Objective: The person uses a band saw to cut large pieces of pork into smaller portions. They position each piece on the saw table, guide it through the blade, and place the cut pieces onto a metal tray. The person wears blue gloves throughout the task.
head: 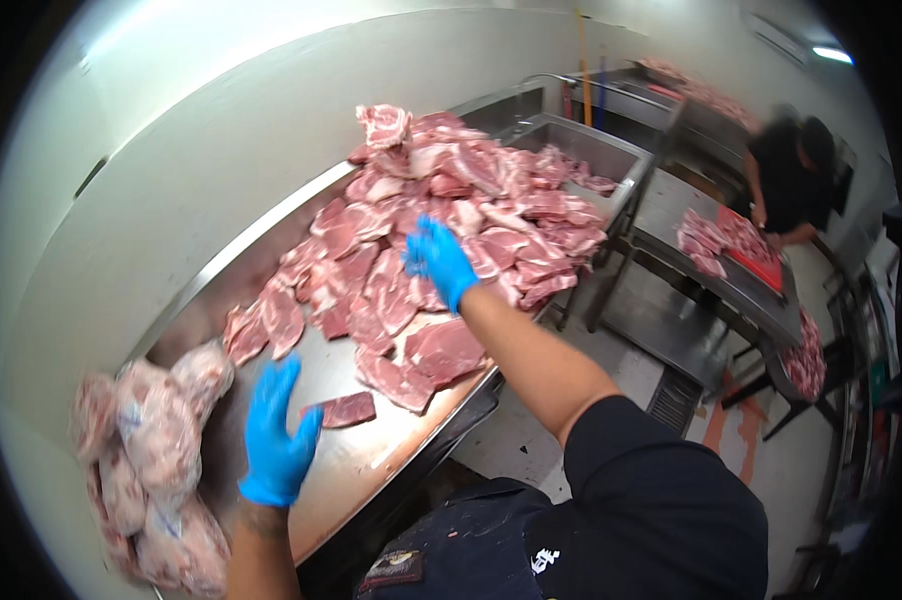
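My left hand (278,435), in a blue glove, hovers over the steel table (252,397) with its fingers apart and nothing in it. Beside its thumb lies a small dark-red block of raw meat (348,410). My right hand (442,262), gloved the same way, reaches over a big heap of raw meat slices (488,169). Its fingers are slightly bent and spread, and no piece shows in them; whether the fingertips touch the heap cannot be told. Nearer me, a wide slice (445,351) and a paler slice (394,381) lie flat on the table.
Plastic-wrapped meat bundles (158,435) are stacked at the table's left end. A steel sink (608,146) adjoins the heap's far side. To the right, another person (788,176) works at a second steel table (664,199) with meat on a red cutting board (766,271). A floor drain grate (674,397) lies below.
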{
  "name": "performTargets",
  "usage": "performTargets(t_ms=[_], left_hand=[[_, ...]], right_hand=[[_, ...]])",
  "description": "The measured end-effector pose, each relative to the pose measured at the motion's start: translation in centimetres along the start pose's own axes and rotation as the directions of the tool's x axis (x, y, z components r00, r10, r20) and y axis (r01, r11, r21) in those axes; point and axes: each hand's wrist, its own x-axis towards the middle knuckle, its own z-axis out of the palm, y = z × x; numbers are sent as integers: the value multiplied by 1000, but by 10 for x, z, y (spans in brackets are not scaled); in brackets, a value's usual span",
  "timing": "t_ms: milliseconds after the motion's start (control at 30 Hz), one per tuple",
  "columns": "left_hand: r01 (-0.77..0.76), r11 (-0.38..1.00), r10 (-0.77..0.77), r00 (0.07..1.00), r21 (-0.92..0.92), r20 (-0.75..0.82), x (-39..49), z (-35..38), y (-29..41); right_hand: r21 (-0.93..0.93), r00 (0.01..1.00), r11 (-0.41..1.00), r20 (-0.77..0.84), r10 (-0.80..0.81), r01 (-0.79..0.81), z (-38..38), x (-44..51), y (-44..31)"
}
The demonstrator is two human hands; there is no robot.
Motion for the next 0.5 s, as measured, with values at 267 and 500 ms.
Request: performTargets(t_ms=[267,500], left_hand=[[668,733,-642,742,-131,192,-253,40,-64],[699,621,-628,715,-355,309,-338,61,-45]], right_hand=[[-780,852,624,-357,-384,-46,-214,-210,106],[-702,703,69,-693,161,-708,-345,-344,108]])
